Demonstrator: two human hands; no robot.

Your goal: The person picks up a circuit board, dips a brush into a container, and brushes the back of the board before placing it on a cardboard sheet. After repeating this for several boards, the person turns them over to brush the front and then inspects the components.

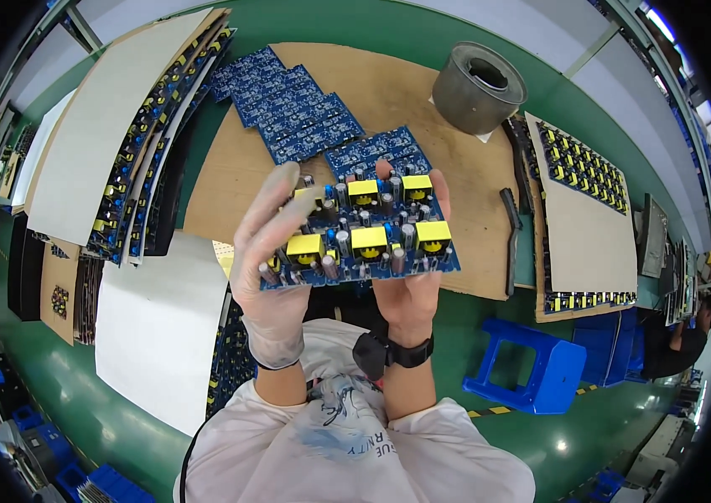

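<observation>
A smooth, glossy green floor (121, 427) surrounds the tabletop (397, 88), a flat brown surface with dark stains and a curved-looking edge. The left stack (87, 134) consists of pale flat sheets layered with populated boards; the right stack (590, 243) has a similar pale sheet, with rows of yellow parts exposed at its far and near ends. The stool (540, 369) is blue plastic with an open frame. The blue boards (288, 105) lie flat and partly overlapped on the tabletop. The drum (456, 92) is a dull grey metal cylinder, hollow at the top, near the far right edge.

The held board (360, 222) is raised above the near part of the tabletop, component side up, between both hands. The left hand (276, 281), in a thin, translucent, wrinkled glove, grips the left end; its fingers (284, 226) bend over the upper face. The right hand (406, 298), bare, clasps the board from beneath: the palm is at the near edge, and fingertips show past the far edge. A black wristband (410, 352) encircles the right wrist.

The yellow blocks (370, 243) are box-shaped, in two rows. Small upright cylinders (408, 235) stand between them.
</observation>
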